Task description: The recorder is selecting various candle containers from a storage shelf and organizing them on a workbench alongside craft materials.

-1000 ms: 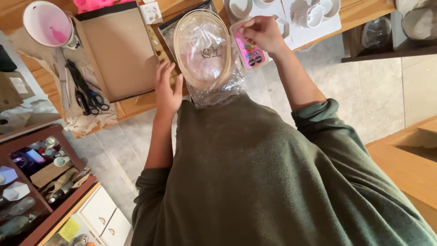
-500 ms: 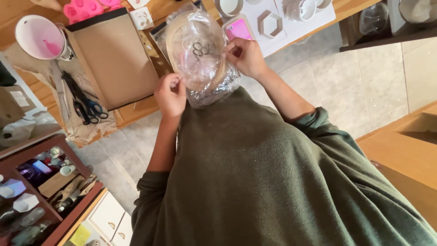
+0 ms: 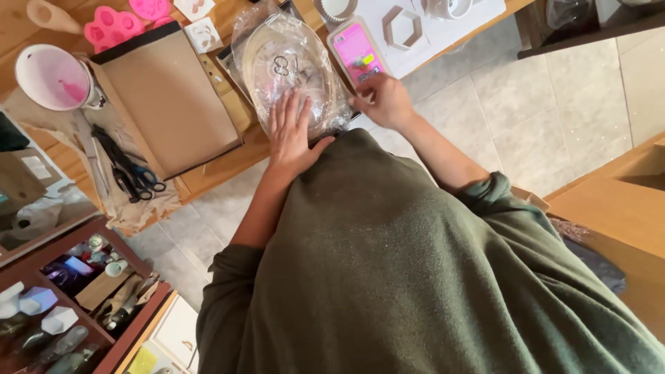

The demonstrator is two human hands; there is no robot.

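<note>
left hand point(image 3: 291, 135) lies flat, fingers spread, on the plastic-wrapped oval hoop point(image 3: 291, 69); right hand point(image 3: 384, 100) curls, fingertips touching the pink phone point(image 3: 358, 52).

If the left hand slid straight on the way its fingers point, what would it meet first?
The left hand lies flat on the clear plastic bag with its oval wooden rings, fingers pointing toward the far side of the table. Going straight on, it would likely just travel further over that bag; nothing else shows in that line.

My head camera is looking steeply down, close over my torso, facing the wooden table point(image 3: 228, 163).
</note>
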